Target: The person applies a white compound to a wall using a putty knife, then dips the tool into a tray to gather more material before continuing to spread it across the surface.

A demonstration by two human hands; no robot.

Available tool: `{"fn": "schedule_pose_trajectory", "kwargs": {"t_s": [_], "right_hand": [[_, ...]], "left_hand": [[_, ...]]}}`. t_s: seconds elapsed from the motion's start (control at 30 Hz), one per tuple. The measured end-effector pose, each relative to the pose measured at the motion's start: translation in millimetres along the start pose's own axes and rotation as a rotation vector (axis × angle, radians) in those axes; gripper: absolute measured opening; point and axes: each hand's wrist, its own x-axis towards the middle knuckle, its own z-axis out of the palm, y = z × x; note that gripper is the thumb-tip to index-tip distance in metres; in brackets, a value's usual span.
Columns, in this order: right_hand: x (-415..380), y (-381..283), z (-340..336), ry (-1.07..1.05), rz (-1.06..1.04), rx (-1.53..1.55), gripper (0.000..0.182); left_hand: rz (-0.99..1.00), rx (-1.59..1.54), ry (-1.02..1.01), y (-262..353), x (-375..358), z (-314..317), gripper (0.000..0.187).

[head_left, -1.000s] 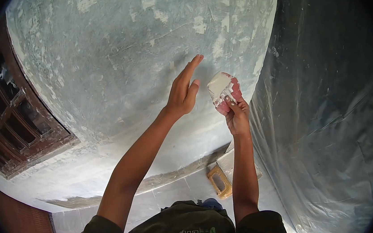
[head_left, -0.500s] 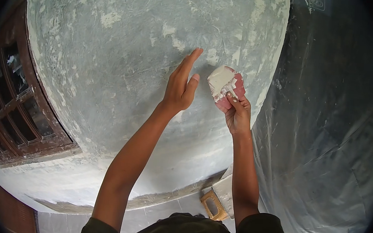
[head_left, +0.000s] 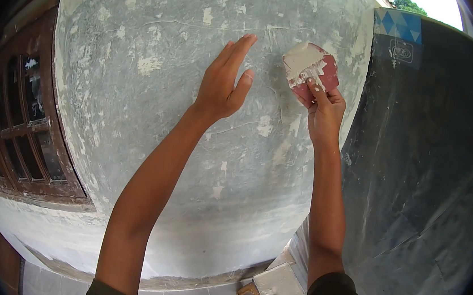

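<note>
My right hand [head_left: 326,113] grips a flat red putty spreader [head_left: 329,72], thumb on its near face. A thick layer of off-white putty [head_left: 305,58] covers much of that face. To the left, my left hand [head_left: 222,83] is raised with its fingers straight and thumb apart, holding nothing. Both hands are in front of a grey wall [head_left: 183,114] marked with pale putty patches and fine cracks. A band of cream coating runs along the wall's top.
A brown wooden window [head_left: 28,127] with dark panes is at the left. Dark plastic sheeting [head_left: 417,165] hangs at the right, past the wall's edge. On the grey tiled floor below lies a putty-smeared board [head_left: 281,288] beside a yellowish handle [head_left: 251,294].
The view has tilted up, showing more of the upper wall and some sky. My right hand has moved up and right with the spreader; my left hand is slightly higher and further left.
</note>
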Motion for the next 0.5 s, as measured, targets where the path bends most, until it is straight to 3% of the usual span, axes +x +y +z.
{"fn": "schedule_pose_trajectory", "kwargs": {"t_s": [0.2, 0.3, 0.37, 0.4, 0.5], "right_hand": [[86, -23, 19, -0.057, -0.313, -0.293, 0.022], [129, -33, 25, 0.015, -0.464, -0.458, 0.024], [152, -42, 27, 0.098, -0.820, -0.984, 0.025], [162, -45, 27, 0.097, -0.824, -0.984, 0.025], [199, -49, 31, 0.017, -1.188, -1.090, 0.022]], "left_hand": [[0.066, 0.122, 0.022, -27, 46, -5, 0.054], [0.084, 0.164, 0.038, -35, 71, -3, 0.053], [0.096, 0.191, 0.049, -42, 86, 0, 0.052], [0.100, 0.216, 0.052, -45, 91, 3, 0.052], [0.132, 0.295, 0.051, -56, 102, 12, 0.053]]}}
